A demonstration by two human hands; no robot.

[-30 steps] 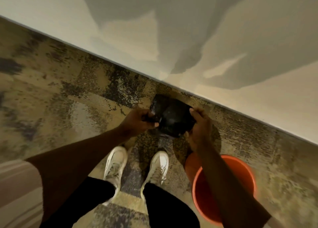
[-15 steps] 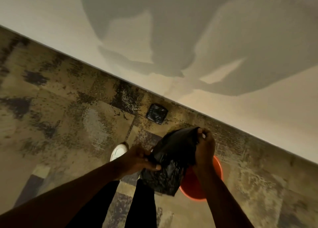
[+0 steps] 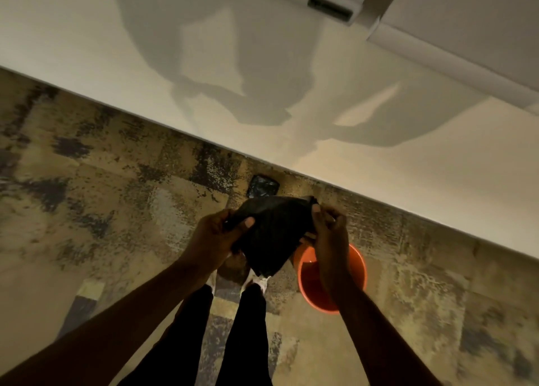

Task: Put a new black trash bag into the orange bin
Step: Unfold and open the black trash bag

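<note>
A crumpled black trash bag (image 3: 272,234) hangs in the air between both hands, partly unfolded, its lower end pointing down towards my shoes. My left hand (image 3: 215,234) pinches its left edge, thumb on top. My right hand (image 3: 328,225) grips its upper right corner. The orange bin (image 3: 357,272) stands on the carpet below and to the right of the bag, empty inside as far as I can see, with my right forearm crossing over its opening.
A folded pack of black bags (image 3: 262,186) lies on the mottled carpet by the white wall (image 3: 204,94). My legs and white shoes (image 3: 258,280) stand left of the bin. A white unit (image 3: 466,36) sits high on the right.
The bag has been lifted from the floor and spread wider between my hands. The view has tilted up, showing more wall and the whole bin rim.
</note>
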